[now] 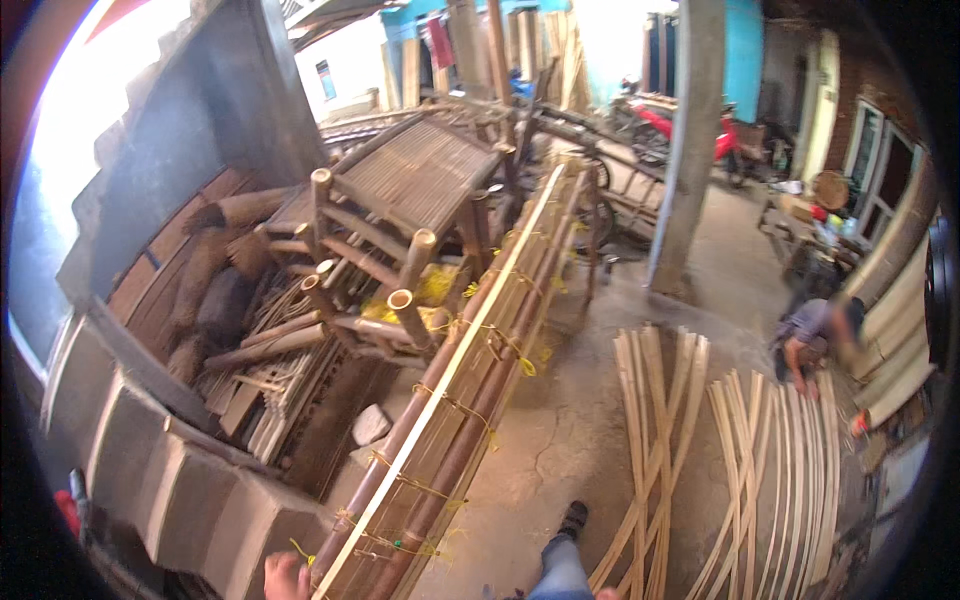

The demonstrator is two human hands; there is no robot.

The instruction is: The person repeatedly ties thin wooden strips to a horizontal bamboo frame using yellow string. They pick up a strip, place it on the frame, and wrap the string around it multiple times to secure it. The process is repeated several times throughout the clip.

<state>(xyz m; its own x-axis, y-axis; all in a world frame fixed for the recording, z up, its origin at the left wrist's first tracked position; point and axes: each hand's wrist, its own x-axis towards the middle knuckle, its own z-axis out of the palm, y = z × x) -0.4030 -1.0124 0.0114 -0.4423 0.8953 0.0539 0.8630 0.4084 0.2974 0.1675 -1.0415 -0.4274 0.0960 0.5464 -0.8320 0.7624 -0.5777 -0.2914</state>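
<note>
My left hand [286, 577] is at the lower edge, just left of a long bamboo frame. Its fingers look curled; whether anything is in them is hidden. A yellow tie [302, 552] shows right beside it. Of my right hand [608, 595] only a sliver comes into view at the bottom, fingers hidden. Along the bamboo frame [500, 372], brown poles run away from me, bound with yellow ties at intervals. A pale bamboo strip [447, 385] lies lengthwise on it, its near end close to my left hand.
Crossed bamboo strips [655, 440] and more strips [800, 470] lie on the floor to the right, where a person [812, 335] crouches. A concrete pillar [688, 150] stands beyond. Left are a bamboo bench [415, 170], stacked poles and concrete steps [180, 500]. Red motorcycle [655, 122] behind.
</note>
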